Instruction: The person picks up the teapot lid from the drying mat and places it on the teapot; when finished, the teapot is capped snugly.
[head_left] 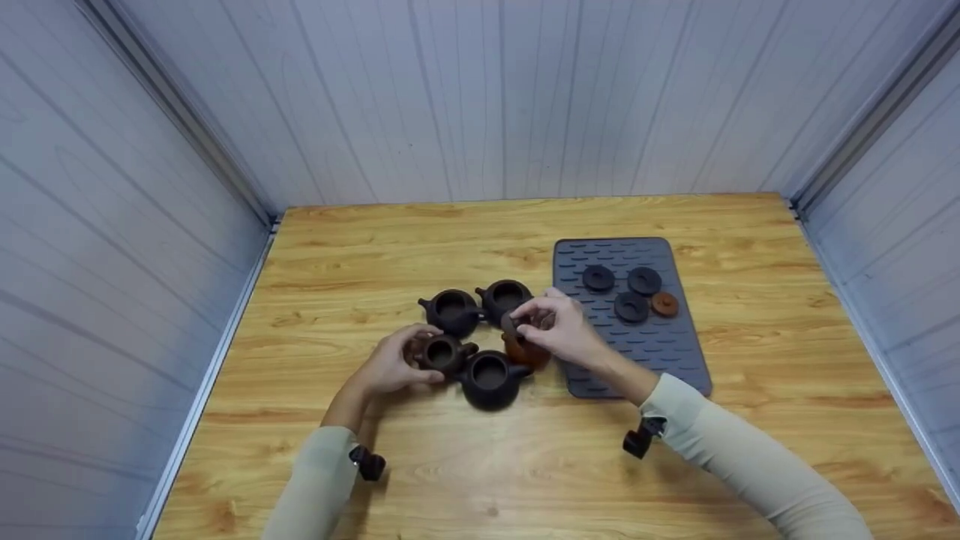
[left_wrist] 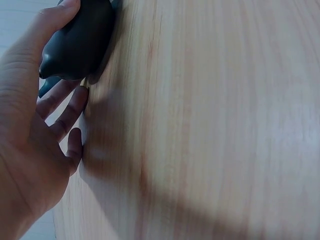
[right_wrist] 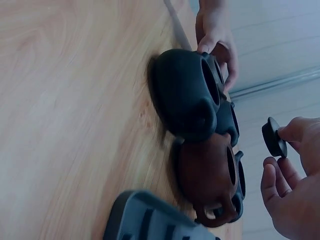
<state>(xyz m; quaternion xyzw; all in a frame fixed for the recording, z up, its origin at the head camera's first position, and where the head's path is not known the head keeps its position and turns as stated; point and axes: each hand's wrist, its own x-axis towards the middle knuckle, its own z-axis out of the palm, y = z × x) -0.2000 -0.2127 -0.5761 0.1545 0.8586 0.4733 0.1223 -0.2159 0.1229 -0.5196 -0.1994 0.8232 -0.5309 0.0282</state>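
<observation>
My left hand (head_left: 396,361) grips a small dark brown teapot (head_left: 440,354) at its side, thumb in front and fingers behind. In the left wrist view, the thumb lies against a dark pot (left_wrist: 82,42) near the tabletop. My right hand (head_left: 561,328) pinches a small dark lid (right_wrist: 274,138) by its knob, raised above the pots. Under that hand stands a reddish-brown teapot (right_wrist: 205,167), partly hidden in the head view. Three black lidless teapots stand close by: one in front (head_left: 491,382), one at back left (head_left: 453,313), one at back right (head_left: 504,298).
To the right lies a grey ridged mat (head_left: 600,352). On it rest three black lids (head_left: 598,278) and an orange-brown lid (head_left: 664,304). The wooden table (head_left: 480,472) is bounded by pale panels (head_left: 495,105) at the back and sides.
</observation>
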